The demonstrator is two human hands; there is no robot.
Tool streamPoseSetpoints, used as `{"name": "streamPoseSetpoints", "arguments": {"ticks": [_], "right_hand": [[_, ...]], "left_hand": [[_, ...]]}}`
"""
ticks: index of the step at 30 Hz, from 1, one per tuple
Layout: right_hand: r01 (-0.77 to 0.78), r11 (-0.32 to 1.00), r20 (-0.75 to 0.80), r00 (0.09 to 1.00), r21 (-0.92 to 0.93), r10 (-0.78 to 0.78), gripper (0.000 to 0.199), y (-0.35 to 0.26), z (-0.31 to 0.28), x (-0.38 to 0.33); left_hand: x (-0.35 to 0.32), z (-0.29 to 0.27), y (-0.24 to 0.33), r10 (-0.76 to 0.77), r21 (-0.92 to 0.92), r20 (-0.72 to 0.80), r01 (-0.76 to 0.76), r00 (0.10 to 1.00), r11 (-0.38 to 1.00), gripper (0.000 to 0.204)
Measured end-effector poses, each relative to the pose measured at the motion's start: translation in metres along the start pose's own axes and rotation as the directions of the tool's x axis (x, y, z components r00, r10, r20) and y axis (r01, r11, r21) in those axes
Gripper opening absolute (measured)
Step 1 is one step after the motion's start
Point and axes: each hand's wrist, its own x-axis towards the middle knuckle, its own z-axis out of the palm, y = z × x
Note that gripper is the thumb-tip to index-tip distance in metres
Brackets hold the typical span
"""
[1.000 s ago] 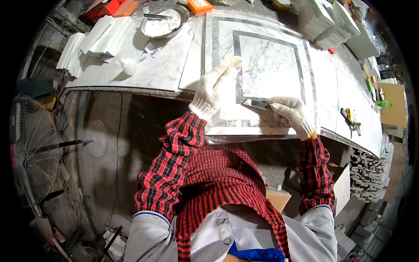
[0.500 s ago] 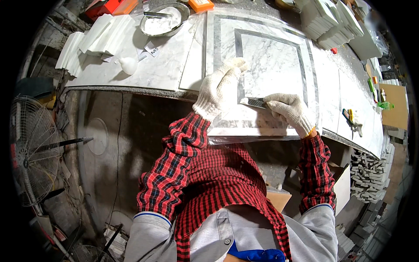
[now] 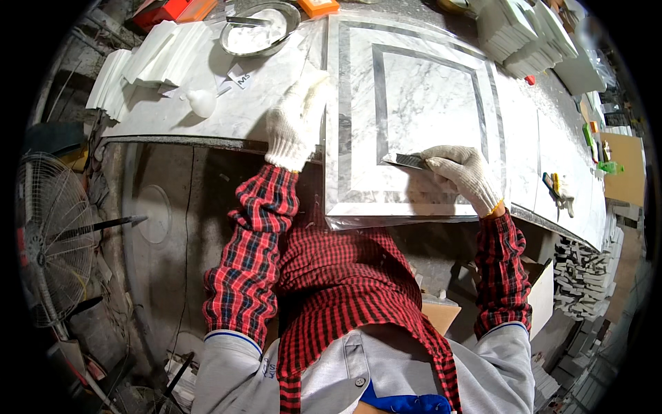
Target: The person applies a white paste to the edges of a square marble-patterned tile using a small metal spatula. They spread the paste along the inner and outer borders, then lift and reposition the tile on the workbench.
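A caged fan (image 3: 49, 248) is far left, brown cardboard (image 3: 626, 165) far right.

1. Stone panel (image 3: 427, 96), 1 piece. Rectangular, white with grey veining, lying flat and face up on the tabletop (image 3: 255, 117); near left corner projecting past the front edge.
2. Panel decoration, 2 nested grey bands: outer band (image 3: 345, 103) close to the rim, inner band (image 3: 380, 103) framing the veined central field.
3. Hand blade (image 3: 410, 161), 1 piece. Flat, narrow, dark grey with pale tip; gripped in the right hand (image 3: 460, 172), tip pointing left at the inner band's near left corner. Contact with the panel cannot be told.
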Motion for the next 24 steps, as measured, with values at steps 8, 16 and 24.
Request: {"name": "streamPoseSetpoints", "arguments": {"ticks": [8,16,24], "right_hand": [[0.003,0.995,0.001,1.0,-0.098,-0.003,0.023,-0.005,0.003,-0.002],[0.013,0.984,0.007,1.0,-0.179,-0.011,0.024,-0.012,0.008,-0.006],[0.015,0.981,0.001,1.0,-0.195,-0.015,0.024,-0.012,0.009,-0.007]], "left_hand": [[0.012,-0.009,-0.023,0.105,0.297,0.001,-0.101,0.994,0.95,0.024],[0.01,-0.005,-0.023,0.141,0.411,0.034,-0.143,0.989,0.9,0.024],[0.01,-0.004,-0.021,0.122,0.39,0.021,-0.121,0.992,0.913,0.022]]}}
